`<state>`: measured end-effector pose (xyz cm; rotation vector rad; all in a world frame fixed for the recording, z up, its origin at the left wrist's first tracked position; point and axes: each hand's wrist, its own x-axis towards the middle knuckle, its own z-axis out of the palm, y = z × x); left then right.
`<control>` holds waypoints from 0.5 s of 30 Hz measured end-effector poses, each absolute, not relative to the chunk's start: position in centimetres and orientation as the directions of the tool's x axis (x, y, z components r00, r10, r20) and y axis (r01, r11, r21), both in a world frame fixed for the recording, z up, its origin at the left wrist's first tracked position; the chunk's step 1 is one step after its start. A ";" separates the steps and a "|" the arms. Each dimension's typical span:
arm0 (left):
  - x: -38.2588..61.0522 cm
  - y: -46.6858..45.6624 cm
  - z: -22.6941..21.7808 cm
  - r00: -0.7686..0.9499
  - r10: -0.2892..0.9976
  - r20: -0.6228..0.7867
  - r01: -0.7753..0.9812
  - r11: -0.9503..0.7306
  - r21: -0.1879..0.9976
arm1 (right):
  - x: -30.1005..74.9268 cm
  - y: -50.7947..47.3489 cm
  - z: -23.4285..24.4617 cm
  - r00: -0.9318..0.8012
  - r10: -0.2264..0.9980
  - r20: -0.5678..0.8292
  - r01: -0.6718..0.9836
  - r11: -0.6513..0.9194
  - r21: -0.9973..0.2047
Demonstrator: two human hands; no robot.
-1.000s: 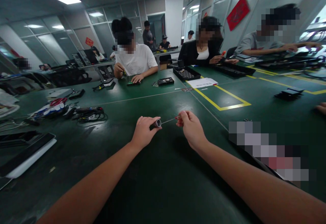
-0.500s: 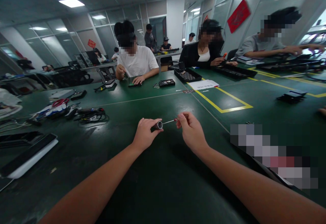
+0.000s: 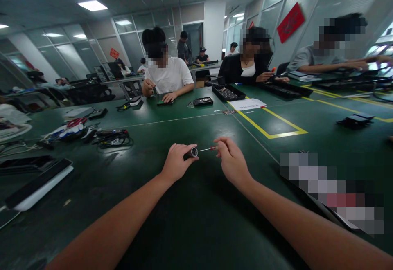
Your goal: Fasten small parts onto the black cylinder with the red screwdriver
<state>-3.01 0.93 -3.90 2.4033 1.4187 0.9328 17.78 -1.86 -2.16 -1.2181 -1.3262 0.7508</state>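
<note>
Between the thumb and fingers of my left hand (image 3: 177, 161) is a short dark cylinder (image 3: 193, 152), its round, grey-rimmed end facing right and toward me. My right hand (image 3: 232, 159) is closed on the red handle of a thin screwdriver (image 3: 206, 149). The metal shaft points left, and its tip meets the cylinder's open end; whether it goes inside I cannot tell. Most of the handle is hidden by my fingers. Both hands are held above the green table (image 3: 172, 229).
Black cables (image 3: 113, 138) and a pair of red-handled tools (image 3: 75, 122) lie left. A black-and-white device (image 3: 39, 184) rests nearer. A blurred-out flat item (image 3: 331, 192) lies right. Across the table, a person in white (image 3: 168, 75) works, with black trays (image 3: 229, 91) beside.
My right fingers have shifted slightly around the screwdriver handle, lifting a little. The cylinder stays in my left hand. The whole view has shifted slightly down and right.
</note>
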 end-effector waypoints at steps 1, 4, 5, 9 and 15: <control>-3.0 0.9 -3.9 0.337 0.843 0.420 0.716 -0.519 0.467 | 17.8 -1.8 -2.2 0.156 0.946 0.285 0.185 0.255 -0.949; -3.0 0.9 -3.7 0.333 0.845 0.418 0.717 -0.515 0.471 | 17.8 -1.6 -2.5 0.136 0.957 0.255 0.166 0.232 -0.958; -3.0 0.8 -3.7 0.334 0.847 0.414 0.718 -0.513 0.470 | 17.9 -1.5 -2.5 0.136 0.957 0.256 0.195 0.228 -0.954; -2.9 0.7 -3.6 0.336 0.851 0.403 0.727 -0.507 0.463 | 18.0 -1.2 -2.8 0.158 0.954 0.256 0.185 0.226 -0.956; -2.9 0.6 -3.8 0.349 0.837 0.422 0.730 -0.525 0.438 | 17.9 -0.6 -2.8 0.205 0.976 0.074 -0.185 0.113 -0.976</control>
